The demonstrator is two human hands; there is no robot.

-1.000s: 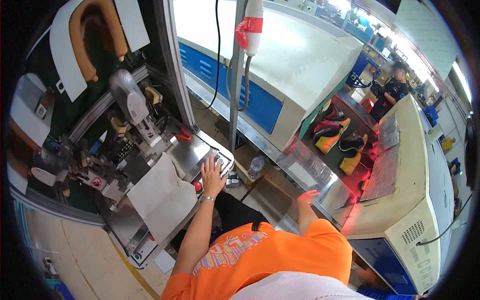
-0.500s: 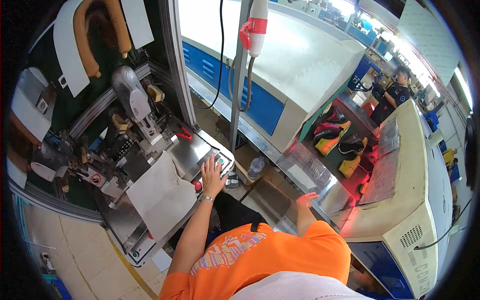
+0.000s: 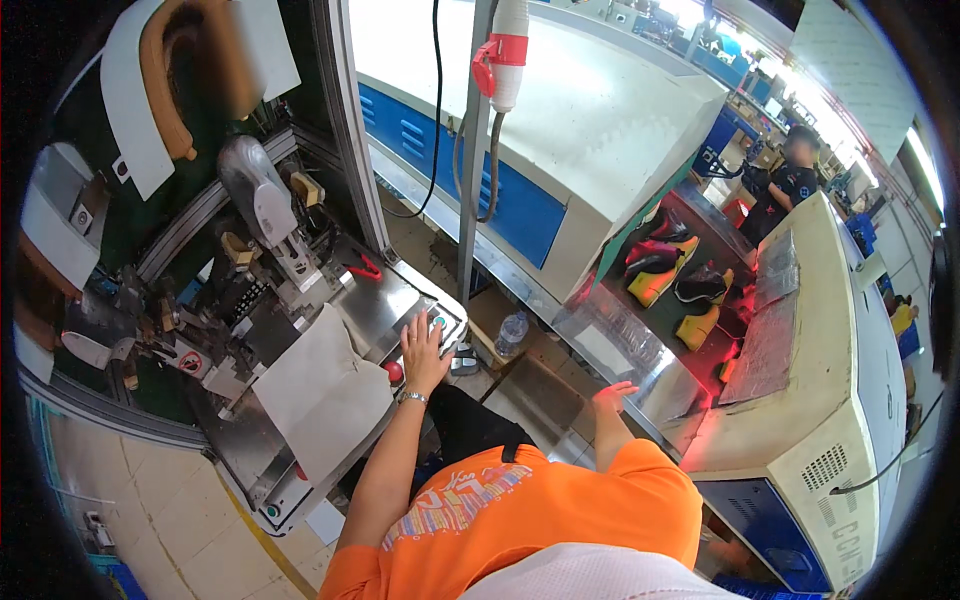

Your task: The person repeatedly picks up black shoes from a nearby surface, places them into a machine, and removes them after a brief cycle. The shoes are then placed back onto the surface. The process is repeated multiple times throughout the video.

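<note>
My left hand (image 3: 424,356) lies palm down with its fingers stretched over the corner of a metal machine table (image 3: 394,300). Its fingertips are beside a green button (image 3: 440,322), and whether they press it I cannot tell. A red knob (image 3: 393,371) sits next to the wrist. Left of it, a pale grey sheet (image 3: 325,390) covers part of the table. My right hand (image 3: 612,397) holds nothing, fingers extended, at the metal edge (image 3: 655,365) of a conveyor machine. Several yellow-soled shoes (image 3: 662,270) stand under red light on its belt.
Clamps and a grey metal arm (image 3: 262,195) fill the machine frame on the left. An upright metal post (image 3: 473,170) and a hanging red-and-white plug (image 3: 503,60) rise ahead. A plastic bottle (image 3: 512,333) stands below. Another person (image 3: 785,190) works at the far right.
The view has shifted very slightly. Both my hands stay where they were. The curved brown pad at the upper left of the machine now looks blurred.
</note>
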